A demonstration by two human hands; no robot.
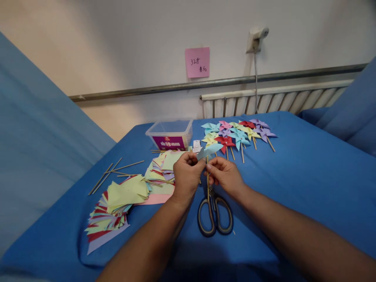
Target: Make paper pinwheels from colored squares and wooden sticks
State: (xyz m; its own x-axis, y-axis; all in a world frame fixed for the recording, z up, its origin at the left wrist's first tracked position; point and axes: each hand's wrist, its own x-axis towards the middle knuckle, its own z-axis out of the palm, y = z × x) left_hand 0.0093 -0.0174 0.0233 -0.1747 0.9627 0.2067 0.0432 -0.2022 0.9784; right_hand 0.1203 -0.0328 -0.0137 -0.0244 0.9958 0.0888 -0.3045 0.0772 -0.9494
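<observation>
A light blue paper pinwheel is held up at the middle of the table. My left hand is closed on it, fingers pinching the paper near its centre. From its centre a thin wooden stick runs down toward me. My right hand is closed on this stick just below the paper, the two hands almost touching. Under the hands lie scissors with dark handles toward me; their blades are mostly hidden. The pinwheel's far side and the pinching fingertips are partly covered.
Finished pinwheels in several colours lie at the back right. A clear plastic box stands at the back, with a small white box beside it. Fanned coloured paper and loose sticks lie left on the blue cloth.
</observation>
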